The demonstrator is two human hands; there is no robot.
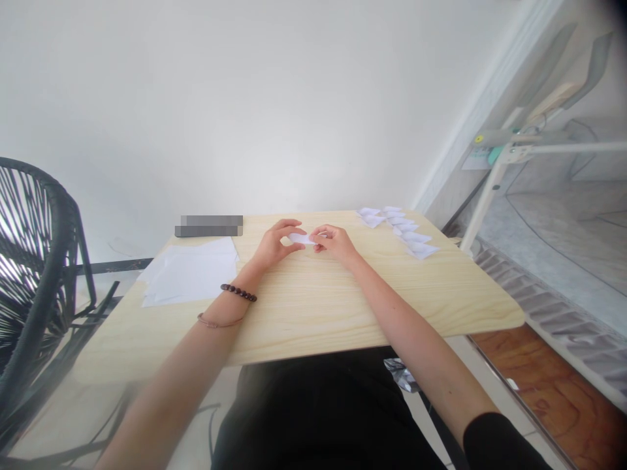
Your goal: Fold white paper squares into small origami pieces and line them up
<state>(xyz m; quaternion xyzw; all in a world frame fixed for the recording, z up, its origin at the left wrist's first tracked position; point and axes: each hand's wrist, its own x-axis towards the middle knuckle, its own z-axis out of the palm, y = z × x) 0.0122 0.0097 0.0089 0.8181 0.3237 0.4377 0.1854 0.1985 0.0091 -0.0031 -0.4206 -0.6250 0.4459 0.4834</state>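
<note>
Step in hand, by the look of it: handling one small white paper piece (300,239), held up between both hands over the far middle of the wooden table (304,307). Left hand (275,247) has thumb and fingers curved round the piece's left end, thumb on the near side, fingers on the far side, apparently gripping it. Right hand (336,241) pinches the right end between thumb and fingertips. Exact creases too small to read.

Next move, as a judgement, calls for both hands working together: light finger pressure, ends kept lined up, no tugging, since thin paper would likely crumple or slip.

Around: loose white sheets (193,274) lie overlapping on the left of the table, just beside the left forearm. Behind them, at the far left edge, a dark, flat object (209,228), partly pixelated, can't tell what. Folded paper shapes (420,249) sit in a cluster at far right, well apart from the hands. Black woven chair (51,189) off to the left; white metal frame (490,189) beyond the right edge. Nothing stands between the hands; the left forearm's sleeve side sits close to the sheets, so could brush them.
</note>
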